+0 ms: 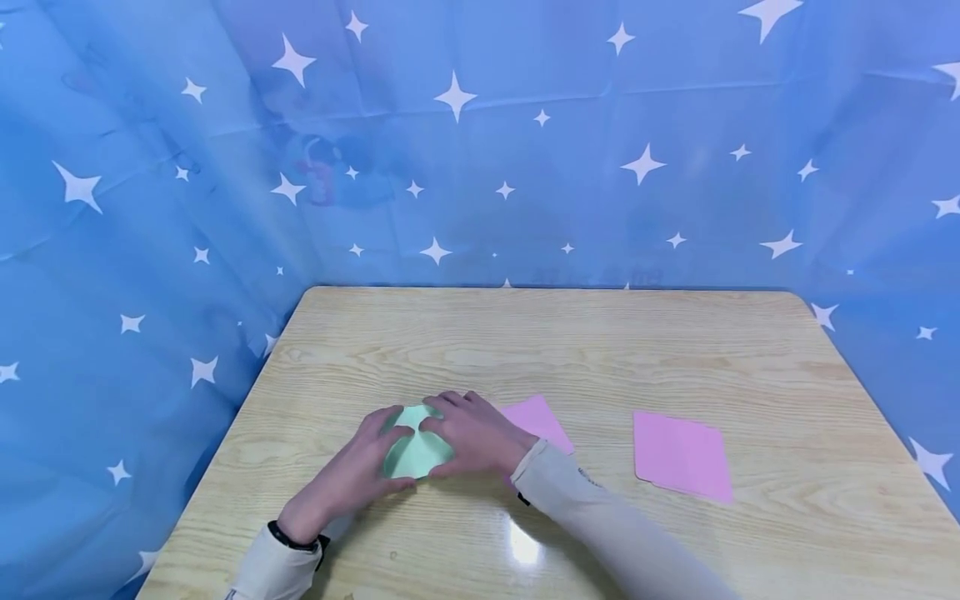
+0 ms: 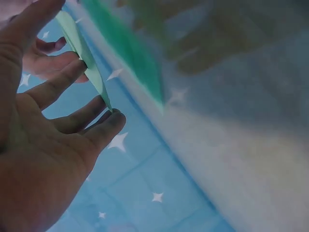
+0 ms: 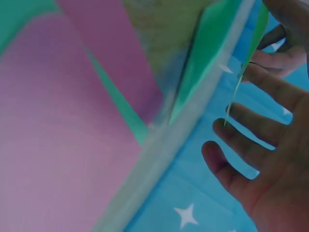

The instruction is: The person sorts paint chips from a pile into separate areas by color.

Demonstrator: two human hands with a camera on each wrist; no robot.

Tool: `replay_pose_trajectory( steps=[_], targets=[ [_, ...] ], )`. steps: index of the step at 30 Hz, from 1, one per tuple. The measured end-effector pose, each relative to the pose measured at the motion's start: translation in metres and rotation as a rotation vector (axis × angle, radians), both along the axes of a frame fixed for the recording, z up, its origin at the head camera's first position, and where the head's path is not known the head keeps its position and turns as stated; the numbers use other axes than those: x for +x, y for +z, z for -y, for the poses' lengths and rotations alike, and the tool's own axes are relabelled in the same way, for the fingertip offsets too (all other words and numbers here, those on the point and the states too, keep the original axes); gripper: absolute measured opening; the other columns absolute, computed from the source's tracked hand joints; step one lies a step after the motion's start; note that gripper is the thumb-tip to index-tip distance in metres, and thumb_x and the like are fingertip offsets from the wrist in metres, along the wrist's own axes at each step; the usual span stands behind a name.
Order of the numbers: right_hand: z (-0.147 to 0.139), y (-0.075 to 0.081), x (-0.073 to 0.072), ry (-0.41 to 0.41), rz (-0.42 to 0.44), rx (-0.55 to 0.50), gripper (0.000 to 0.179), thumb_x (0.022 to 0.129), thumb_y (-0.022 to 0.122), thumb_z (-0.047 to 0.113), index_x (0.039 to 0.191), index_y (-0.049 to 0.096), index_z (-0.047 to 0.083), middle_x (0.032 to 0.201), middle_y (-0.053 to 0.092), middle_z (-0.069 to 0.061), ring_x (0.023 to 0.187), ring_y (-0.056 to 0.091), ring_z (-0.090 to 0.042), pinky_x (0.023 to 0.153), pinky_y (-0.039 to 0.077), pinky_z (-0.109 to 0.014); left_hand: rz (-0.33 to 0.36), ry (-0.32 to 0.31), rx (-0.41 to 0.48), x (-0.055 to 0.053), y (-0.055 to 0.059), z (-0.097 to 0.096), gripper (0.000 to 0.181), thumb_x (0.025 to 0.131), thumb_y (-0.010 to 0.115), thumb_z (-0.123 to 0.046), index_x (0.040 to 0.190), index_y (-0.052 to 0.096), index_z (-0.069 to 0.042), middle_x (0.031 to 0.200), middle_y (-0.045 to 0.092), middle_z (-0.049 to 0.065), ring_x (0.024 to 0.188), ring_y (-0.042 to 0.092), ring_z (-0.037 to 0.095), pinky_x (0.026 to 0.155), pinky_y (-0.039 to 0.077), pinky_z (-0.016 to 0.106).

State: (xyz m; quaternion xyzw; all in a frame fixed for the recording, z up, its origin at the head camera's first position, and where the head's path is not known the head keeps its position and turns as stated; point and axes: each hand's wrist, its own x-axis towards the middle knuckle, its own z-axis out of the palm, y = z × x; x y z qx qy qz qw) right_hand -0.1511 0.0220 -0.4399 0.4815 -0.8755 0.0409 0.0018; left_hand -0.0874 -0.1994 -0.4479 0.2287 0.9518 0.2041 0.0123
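A light green sheet of paper (image 1: pixel 415 457) is between my two hands, over the left half of the table. My left hand (image 1: pixel 352 468) holds its left side, thumb near the front and fingers at the far edge. From the right, my right hand (image 1: pixel 474 435) holds the opposite side in the same spread way. The left wrist view shows the green paper (image 2: pixel 87 55) almost edge-on and slightly bent, with fingertips against it. In the right wrist view the paper (image 3: pixel 252 41) is a thin strip at the fingertips, and the ring and little fingers are spread.
A pink sheet (image 1: pixel 542 419) lies partly behind my right wrist. Another pink square (image 1: pixel 682 457) lies farther right on the wooden table (image 1: pixel 570 342). A blue curtain with white stars (image 1: pixel 525 150) hangs behind and to the left.
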Motion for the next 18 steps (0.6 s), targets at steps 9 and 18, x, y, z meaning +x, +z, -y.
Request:
replay_pose_trajectory(
  steps=[9,18],
  targets=[
    [0.004,-0.011,0.003,-0.029,0.069,0.040,0.065,0.078,0.069,0.064,0.129,0.059,0.025,0.145,0.047,-0.004,0.132,0.046,-0.025,0.101,0.046,-0.044,0.075,0.000,0.008,-0.002,-0.011,0.001,0.062,0.074,0.084,-0.039,0.123,0.063,-0.009,0.147,0.037,0.021,0.136,0.036,0.035,0.100,0.045,0.048],
    [0.002,-0.014,0.005,-0.037,0.118,0.074,0.065,0.083,0.065,0.062,0.134,0.055,0.023,0.148,0.044,-0.005,0.137,0.040,-0.025,0.107,0.041,-0.043,0.119,-0.030,-0.016,-0.005,-0.014,0.001,0.060,0.077,0.081,-0.041,0.123,0.062,-0.008,0.146,0.039,0.020,0.137,0.036,0.034,0.106,0.040,0.048]
  ],
)
